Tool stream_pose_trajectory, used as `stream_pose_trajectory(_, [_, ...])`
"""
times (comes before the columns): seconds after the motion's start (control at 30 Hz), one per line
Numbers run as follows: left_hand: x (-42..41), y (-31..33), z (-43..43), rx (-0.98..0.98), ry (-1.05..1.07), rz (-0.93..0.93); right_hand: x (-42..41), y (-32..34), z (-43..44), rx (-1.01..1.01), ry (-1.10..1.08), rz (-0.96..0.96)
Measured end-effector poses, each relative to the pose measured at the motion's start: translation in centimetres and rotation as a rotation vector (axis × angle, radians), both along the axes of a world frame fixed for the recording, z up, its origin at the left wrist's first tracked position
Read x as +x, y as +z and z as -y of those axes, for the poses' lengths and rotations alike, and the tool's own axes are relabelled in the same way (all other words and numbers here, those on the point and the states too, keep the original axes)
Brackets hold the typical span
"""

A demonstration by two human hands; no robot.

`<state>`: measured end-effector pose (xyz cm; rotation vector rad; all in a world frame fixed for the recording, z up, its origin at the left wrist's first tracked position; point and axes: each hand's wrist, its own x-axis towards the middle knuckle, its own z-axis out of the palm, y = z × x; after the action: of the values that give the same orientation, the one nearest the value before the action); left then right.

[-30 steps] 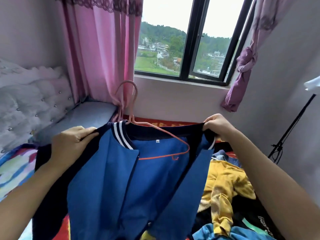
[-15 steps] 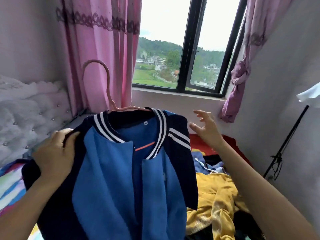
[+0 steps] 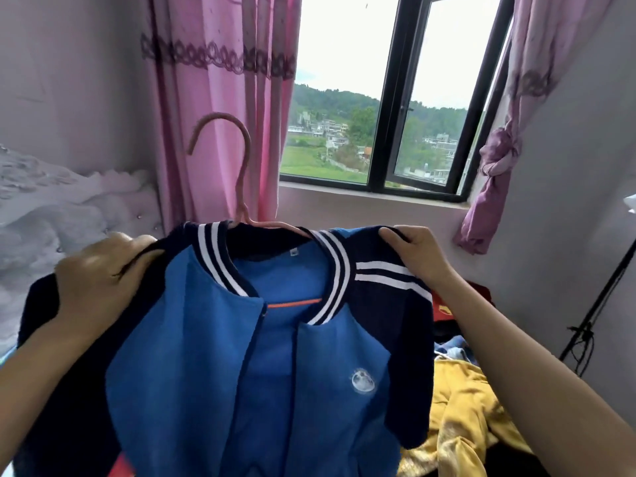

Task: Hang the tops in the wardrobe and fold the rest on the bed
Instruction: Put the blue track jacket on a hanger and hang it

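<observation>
Your left hand (image 3: 99, 280) grips one dark shoulder of the blue jacket (image 3: 241, 373), fingers curled into the cloth. Your right hand (image 3: 416, 256) clamps the other shoulder, just outside the white sleeve stripes. The jacket spans the gap between your hands, facing you with its front open, and its long axis drops straight down below them. The pink hanger (image 3: 242, 187) sits inside the collar, its bar running from hand to hand. Its hook rises above and between them, a little nearer your left hand, with the opening turned toward that side. Whether the hanger's arms reach fully into both shoulders is hidden by the fabric, so check before letting go. Taking the hook looks like the next step, and your left hand has the shorter reach. Below your right forearm lies a yellow garment (image 3: 464, 407), and beyond both hands is the window (image 3: 389, 98). The wardrobe is not in view.
</observation>
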<state>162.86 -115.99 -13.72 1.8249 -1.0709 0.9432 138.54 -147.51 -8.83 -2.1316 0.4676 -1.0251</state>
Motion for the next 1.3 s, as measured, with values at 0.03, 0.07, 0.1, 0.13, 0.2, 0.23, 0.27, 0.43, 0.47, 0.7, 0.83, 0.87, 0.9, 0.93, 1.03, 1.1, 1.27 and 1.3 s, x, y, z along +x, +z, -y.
stream_pose_trajectory(0.03, [-0.6, 0.1, 0.4, -0.005, -0.021, 0.04, 0.7, 0.4, -0.9, -0.035, 0.018, 0.008])
stream_pose_trajectory(0.07, [-1.5, 0.1, 0.9, -0.014, -0.031, 0.079, 1.5, 0.7, -1.8, -0.072, 0.047, -0.012])
stream_pose_trajectory(0.1, [-2.3, 0.0, 1.4, -0.029, -0.038, 0.089, 2.2, 0.9, -2.6, -0.091, 0.092, -0.059])
stream_pose_trajectory(0.13, [-2.9, -0.1, 1.8, -0.049, -0.033, 0.057, 2.9, 1.2, -3.0, -0.086, 0.139, -0.124])
stream_pose_trajectory(0.2, [-3.5, 0.1, 1.9, -0.088, -0.004, -0.066, 3.3, 2.0, -2.9, -0.049, 0.189, -0.282])
stream_pose_trajectory(0.23, [-3.6, 0.0, 1.8, -0.109, 0.021, -0.124, 3.2, 2.4, -2.5, -0.071, 0.172, -0.345])
stream_pose_trajectory(0.27, [-3.4, -0.1, 1.6, -0.13, 0.042, -0.168, 3.0, 2.8, -1.9, -0.133, 0.139, -0.373])
stream_pose_trajectory(0.43, [-3.4, -0.3, 1.2, -0.197, 0.073, -0.297, 2.3, 3.2, -3.2, -0.366, 0.188, -0.398])
stream_pose_trajectory(0.47, [-3.6, -0.1, 1.2, -0.183, 0.082, -0.298, 2.6, 3.0, -4.0, -0.464, 0.167, -0.482])
stream_pose_trajectory(0.7, [-3.0, 2.7, -5.1, 0.084, -0.023, -0.427, 4.8, 3.7, -2.9, -0.309, 0.222, -0.282])
stream_pose_trajectory(0.83, [-4.4, 3.1, -8.2, 0.227, -0.076, -0.473, 6.2, 3.6, -3.6, -0.317, 0.317, -0.336])
stream_pose_trajectory(0.87, [-4.9, 3.3, -8.6, 0.247, -0.087, -0.518, 6.6, 3.4, -4.0, -0.317, 0.341, -0.349])
stream_pose_trajectory(0.9, [-5.2, 3.0, -9.0, 0.254, -0.113, -0.574, 7.0, 3.1, -4.3, -0.309, 0.357, -0.352])
stream_pose_trajectory(0.93, [-5.5, 2.6, -9.7, 0.258, -0.139, -0.626, 7.3, 2.7, -4.4, -0.293, 0.379, -0.346])
stream_pose_trajectory(1.03, [-6.8, 1.5, -11.2, 0.22, -0.067, -0.605, 8.1, 1.7, -4.9, -0.249, 0.458, -0.359])
stream_pose_trajectory(1.1, [-8.6, 0.9, -12.3, 0.175, 0.063, -0.595, 8.8, 1.1, -6.0, -0.24, 0.548, -0.382])
stream_pose_trajectory(1.27, [-14.8, 0.2, -17.1, 0.005, 0.396, -0.585, 10.2, 0.7, -12.1, -0.301, 0.825, -0.368])
stream_pose_trajectory(1.3, [-16.3, 0.1, -18.6, -0.013, 0.461, -0.591, 10.7, 0.7, -13.8, -0.311, 0.891, -0.365])
